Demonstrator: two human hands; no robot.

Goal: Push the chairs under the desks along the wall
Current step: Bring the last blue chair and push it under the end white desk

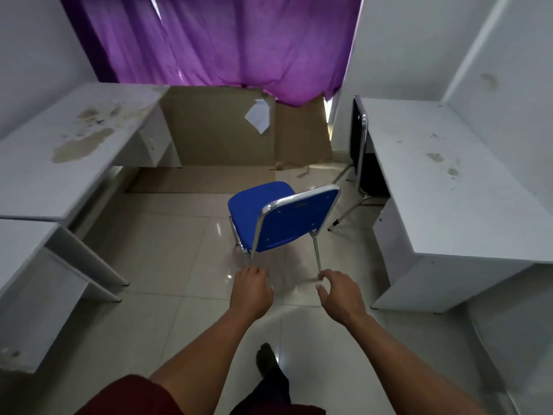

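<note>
A blue chair with a chrome frame stands free in the middle of the tiled floor, its back towards me. My left hand and my right hand reach out just short of its backrest, both empty with fingers loosely curled and apart, touching nothing. A black chair is tucked under the white desk on the right. A stained white desk runs along the left wall, with another desk nearer me.
Flattened cardboard leans against the far wall below a purple curtain, with more on the floor. A sheet of paper hangs on the cardboard. My foot is on the tiles below my arms.
</note>
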